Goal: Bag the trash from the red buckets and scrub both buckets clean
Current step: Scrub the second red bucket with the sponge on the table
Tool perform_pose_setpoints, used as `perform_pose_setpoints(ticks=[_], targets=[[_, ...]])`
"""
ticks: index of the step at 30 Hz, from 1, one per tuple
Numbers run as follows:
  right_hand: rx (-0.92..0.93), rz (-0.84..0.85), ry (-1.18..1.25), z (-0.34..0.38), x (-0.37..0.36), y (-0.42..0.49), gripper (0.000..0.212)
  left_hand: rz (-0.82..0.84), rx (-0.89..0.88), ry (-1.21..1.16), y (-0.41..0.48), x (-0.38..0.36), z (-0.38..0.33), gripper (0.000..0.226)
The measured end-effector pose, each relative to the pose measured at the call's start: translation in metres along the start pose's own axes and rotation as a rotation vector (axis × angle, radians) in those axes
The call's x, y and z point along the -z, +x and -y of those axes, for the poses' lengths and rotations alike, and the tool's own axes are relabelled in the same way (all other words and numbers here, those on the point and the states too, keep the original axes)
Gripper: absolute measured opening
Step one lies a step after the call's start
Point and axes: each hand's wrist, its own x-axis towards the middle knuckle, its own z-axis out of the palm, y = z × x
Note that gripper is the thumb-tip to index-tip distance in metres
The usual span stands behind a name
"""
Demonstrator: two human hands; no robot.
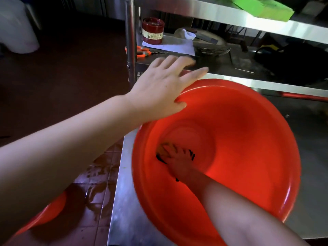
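A large red bucket stands tilted on the steel counter, its mouth toward me. My right hand reaches deep inside and holds a yellow sponge with a dark scouring side against the bottom. My left hand hovers with straight, spread fingers over the bucket's far-left rim; I cannot tell whether it touches the rim. A second red bucket shows at the lower left on the floor, mostly hidden by my left forearm.
Behind the bucket a steel shelf carries a red tin on a white cloth, orange-handled scissors and a black bag. A steel post rises at the shelf's left corner. The tiled floor is wet.
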Motion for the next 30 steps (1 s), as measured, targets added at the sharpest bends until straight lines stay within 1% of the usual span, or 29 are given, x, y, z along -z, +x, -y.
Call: perform_pose_setpoints(ticks=[2, 3, 5, 6, 7, 8, 9, 10, 12, 15, 17, 18, 21, 23, 24, 27, 29, 30], targets=[[-0.198, -0.028, 0.130, -0.002, 0.003, 0.005, 0.065, 0.076, 0.179, -0.086, -0.026, -0.006, -0.005, 0.085], [-0.286, -0.057, 0.184, -0.003, 0.003, 0.006, 0.070, 0.149, 0.295, -0.169, -0.039, -0.009, -0.012, 0.090], [-0.462, -0.045, 0.285, -0.007, 0.004, 0.007, 0.066, 0.291, 0.516, -0.387, -0.059, -0.015, -0.031, 0.095], [-0.515, -0.056, 0.319, -0.007, 0.005, 0.008, 0.065, 0.348, 0.593, -0.484, -0.064, -0.017, -0.041, 0.092], [-0.535, -0.071, 0.339, -0.006, 0.005, 0.008, 0.066, 0.384, 0.635, -0.562, -0.068, -0.019, -0.050, 0.081], [-0.538, -0.090, 0.359, -0.005, 0.004, 0.009, 0.065, 0.397, 0.660, -0.629, -0.070, -0.020, -0.056, 0.065], [-0.525, -0.112, 0.366, -0.005, 0.003, 0.010, 0.062, 0.380, 0.684, -0.678, -0.071, -0.022, -0.060, 0.049], [-0.500, -0.135, 0.360, -0.007, 0.000, 0.012, 0.058, 0.352, 0.710, -0.701, -0.071, -0.023, -0.061, 0.038], [-0.449, -0.181, 0.338, -0.016, 0.000, 0.016, 0.058, 0.280, 0.739, -0.680, -0.071, -0.021, -0.055, 0.030], [-0.486, -0.221, 0.343, -0.036, 0.016, 0.024, 0.073, 0.160, 0.680, -0.541, -0.065, -0.007, -0.032, 0.032], [-0.532, -0.259, 0.323, -0.044, 0.026, 0.028, 0.082, 0.158, 0.611, -0.487, -0.057, 0.009, -0.013, 0.030], [-0.530, -0.275, 0.322, -0.044, 0.029, 0.030, 0.082, 0.184, 0.583, -0.483, -0.054, 0.016, -0.005, 0.030], [-0.518, -0.310, 0.369, -0.029, 0.032, 0.041, 0.071, 0.253, 0.495, -0.495, -0.046, 0.030, 0.009, 0.037], [-0.523, -0.342, 0.343, -0.013, 0.037, 0.056, 0.070, 0.286, 0.431, -0.513, -0.042, 0.032, 0.011, 0.033], [-0.500, -0.358, 0.345, -0.004, 0.043, 0.062, 0.065, 0.300, 0.400, -0.513, -0.040, 0.032, 0.010, 0.032], [-0.315, -0.356, 0.326, 0.017, 0.057, 0.066, 0.046, 0.297, 0.310, -0.490, -0.029, 0.028, 0.003, 0.039], [-0.105, -0.339, 0.219, 0.026, 0.054, 0.056, 0.047, 0.283, 0.284, -0.473, -0.024, 0.025, 0.001, 0.042], [0.019, -0.341, 0.131, 0.029, 0.044, 0.050, 0.046, 0.274, 0.273, -0.458, -0.022, 0.023, 0.000, 0.040]])
